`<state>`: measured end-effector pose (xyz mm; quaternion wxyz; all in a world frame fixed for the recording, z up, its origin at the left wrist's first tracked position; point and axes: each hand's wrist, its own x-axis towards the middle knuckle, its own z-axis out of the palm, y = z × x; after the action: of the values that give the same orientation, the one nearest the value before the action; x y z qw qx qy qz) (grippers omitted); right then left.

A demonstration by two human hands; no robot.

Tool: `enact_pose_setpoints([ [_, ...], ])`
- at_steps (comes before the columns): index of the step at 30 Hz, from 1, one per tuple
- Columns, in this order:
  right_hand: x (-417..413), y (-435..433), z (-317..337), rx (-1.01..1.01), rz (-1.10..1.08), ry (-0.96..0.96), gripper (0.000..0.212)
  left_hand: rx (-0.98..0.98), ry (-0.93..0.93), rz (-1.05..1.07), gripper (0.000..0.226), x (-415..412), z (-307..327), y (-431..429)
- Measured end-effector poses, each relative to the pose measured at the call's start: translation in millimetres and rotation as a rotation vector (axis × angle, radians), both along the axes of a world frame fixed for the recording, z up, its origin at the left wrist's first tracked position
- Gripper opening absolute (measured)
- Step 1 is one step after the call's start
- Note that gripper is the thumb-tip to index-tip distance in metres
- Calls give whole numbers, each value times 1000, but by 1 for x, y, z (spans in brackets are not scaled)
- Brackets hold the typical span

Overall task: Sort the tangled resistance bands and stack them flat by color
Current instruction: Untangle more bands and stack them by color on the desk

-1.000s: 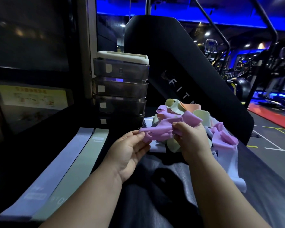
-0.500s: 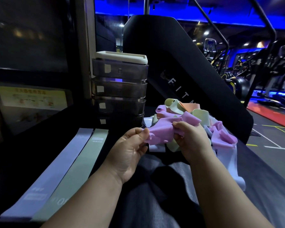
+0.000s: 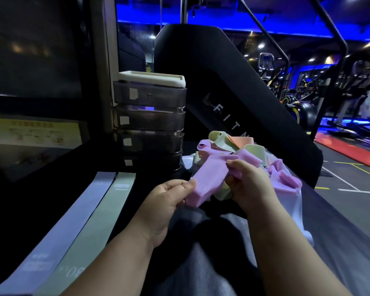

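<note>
At 7 o'clock the grey band (image 3: 58,229) and green band (image 3: 90,227) run off the bottom edge, their print blurred. The poster (image 3: 36,133) at 9 is unreadable. The right hand (image 3: 250,184) hides part of the pile (image 3: 229,142) toward 3

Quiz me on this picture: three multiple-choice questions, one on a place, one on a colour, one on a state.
1. Where do the two flat bands lie? A left of the left hand B on the drawers C on the floor
2. Which colour is the held band? A orange B purple C black
3. How is the pile behind the right hand? A tangled B stacked flat C boxed
Answers: 1 A, they lie beside that hand. 2 B, both hands pinch purple. 3 A, loops cross loosely.
</note>
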<state>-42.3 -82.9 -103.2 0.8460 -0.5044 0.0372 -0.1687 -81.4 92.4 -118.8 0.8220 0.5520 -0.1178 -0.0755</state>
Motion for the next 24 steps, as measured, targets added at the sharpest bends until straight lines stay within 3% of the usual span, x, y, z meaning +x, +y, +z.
enact_pose_setpoints([
  [3, 1, -4, 1, 8, 8, -4, 17, -104, 8, 18, 28, 1, 1, -1],
  [6, 3, -4, 1, -2, 8, -9, 16, -119, -39, 79, 21, 0, 5, -3],
  [14, 6, -10, -4, 4, 30, -6, 4, 284, -115, 136, 30, 0, -1, 2],
  [17, 3, -10, -2, 21, 59, 13, 24, 402, -114, 186, 32, 1, -5, 6],
  [20, 4, -13, -2, 1, 95, -28, 4, 469, -66, 200, 26, 0, -2, 10],
  [22, 7, -17, -2, -38, 97, -40, 21, 548, -46, 185, 26, -4, 3, 14],
  [24, 7, -19, -2, -79, 104, -51, 19, 682, -61, 177, 29, -12, 8, 19],
])
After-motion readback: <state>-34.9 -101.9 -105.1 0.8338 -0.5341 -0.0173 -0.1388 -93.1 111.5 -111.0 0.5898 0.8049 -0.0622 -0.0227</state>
